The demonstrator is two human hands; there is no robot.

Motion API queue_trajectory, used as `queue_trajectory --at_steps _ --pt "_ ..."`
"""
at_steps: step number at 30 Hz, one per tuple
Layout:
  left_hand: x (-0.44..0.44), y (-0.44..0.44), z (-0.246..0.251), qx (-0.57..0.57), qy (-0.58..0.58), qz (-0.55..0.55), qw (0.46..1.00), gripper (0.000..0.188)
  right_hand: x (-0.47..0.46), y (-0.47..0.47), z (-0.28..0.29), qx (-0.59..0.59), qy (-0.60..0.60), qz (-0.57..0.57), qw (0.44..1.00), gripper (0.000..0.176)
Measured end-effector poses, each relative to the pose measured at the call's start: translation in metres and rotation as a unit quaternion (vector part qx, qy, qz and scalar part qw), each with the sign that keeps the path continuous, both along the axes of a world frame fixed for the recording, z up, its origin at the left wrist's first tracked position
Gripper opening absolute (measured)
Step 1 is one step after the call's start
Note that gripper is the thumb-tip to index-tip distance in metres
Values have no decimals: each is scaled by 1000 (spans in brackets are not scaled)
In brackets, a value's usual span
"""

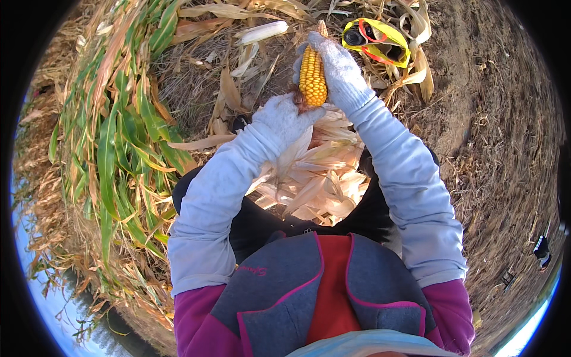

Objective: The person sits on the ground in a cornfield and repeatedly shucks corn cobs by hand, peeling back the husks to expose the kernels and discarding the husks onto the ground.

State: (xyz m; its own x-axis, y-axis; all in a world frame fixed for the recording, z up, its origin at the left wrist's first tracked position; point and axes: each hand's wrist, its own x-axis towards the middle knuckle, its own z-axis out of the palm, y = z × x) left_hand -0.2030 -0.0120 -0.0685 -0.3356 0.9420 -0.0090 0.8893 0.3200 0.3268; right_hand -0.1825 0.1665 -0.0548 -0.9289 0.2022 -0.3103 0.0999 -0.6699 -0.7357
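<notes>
An ear of corn (pixel 313 78) with bare yellow kernels is held up in front of me, tilted away. Wrapped around its upper part is my right hand (pixel 337 67) in a pale knitted glove; a brownish tip sticks out beyond the fingers. My left hand (pixel 283 120), gloved alike, has its fingers curled at the ear's near end, beside reddish-brown corn silk (pixel 299 99). What lies inside the left fingers is partly hidden. Below both hands, dry corn husks (pixel 323 178) are heaped between my legs.
Green and drying corn stalks (pixel 111 147) lie along my left. Ahead is a pale, husk-covered ear of corn (pixel 264 33). A yellow bag (pixel 379 42) with orange handles and dark items inside sits beyond my right hand. Straw-strewn soil (pixel 490 156) stretches to the right.
</notes>
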Motion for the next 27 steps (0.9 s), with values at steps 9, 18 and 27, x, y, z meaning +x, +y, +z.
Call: queue_trajectory --at_steps 9,18,27 --pt "3 -5 -11 21 -69 37 997 29 5 7 4 -81 -33 35 996 42" --pt "30 2 -9 -145 20 -79 986 37 1 20 4 -144 15 -106 984 40" --pt "-19 -19 21 51 84 58 993 23 10 17 13 -90 57 -107 989 31"
